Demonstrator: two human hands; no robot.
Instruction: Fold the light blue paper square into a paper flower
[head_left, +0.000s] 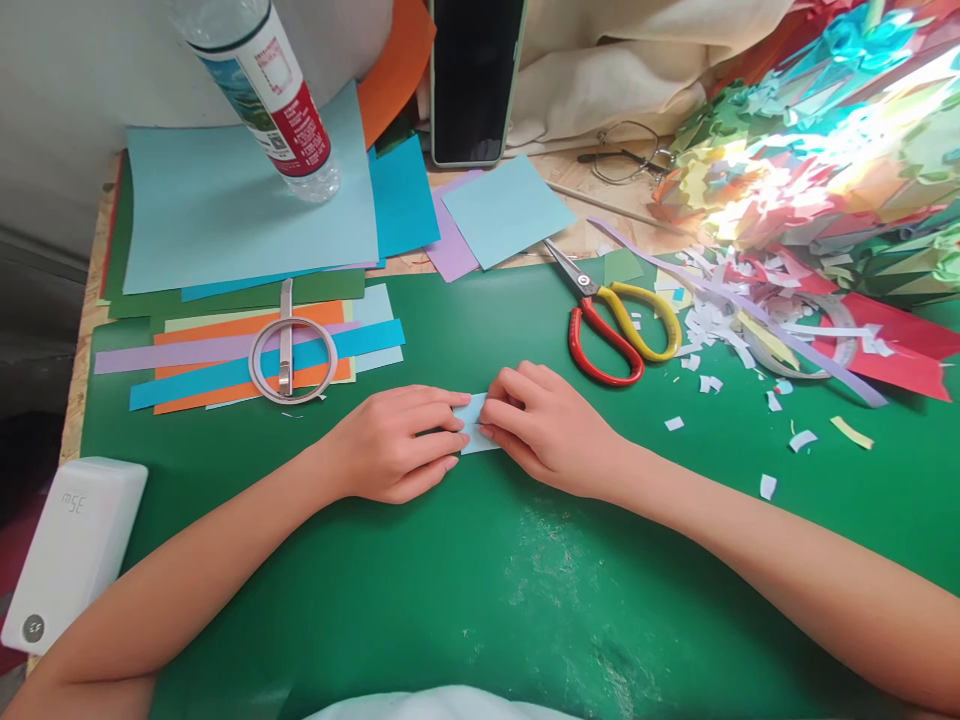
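Head view: the left hand (pixel 397 445) and the right hand (pixel 544 425) meet at the middle of the green cutting mat (pixel 480 590), fingertips facing each other. Both are closed on a small light blue paper piece (pixel 472 432), which lies flat on the mat between them. The left fingers press its left edge and the right fingers cover its right side, so only a narrow part of the paper shows in the gap between the hands. How it is folded cannot be told.

Just beyond the right hand lie red and yellow handled scissors (pixel 611 325), blades shut and pointing away from the person. Right of them, white and coloured paper scraps (pixel 720 345) are strewn over the mat, reaching up to a heap of cut coloured paper (pixel 825 150) at the far right.

Beyond the left hand, purple, blue and orange paper strips (pixel 225 375) lie side by side, with a tape ring (pixel 292 360) resting on them and a metal piece across the ring. Farther back, a plastic bottle (pixel 274 95) stands on a large light blue sheet (pixel 225 210), and a dark phone (pixel 472 80) leans upright near spectacles (pixel 626 155). A white power bank (pixel 71 545) sits at the mat's left edge, beside the left forearm
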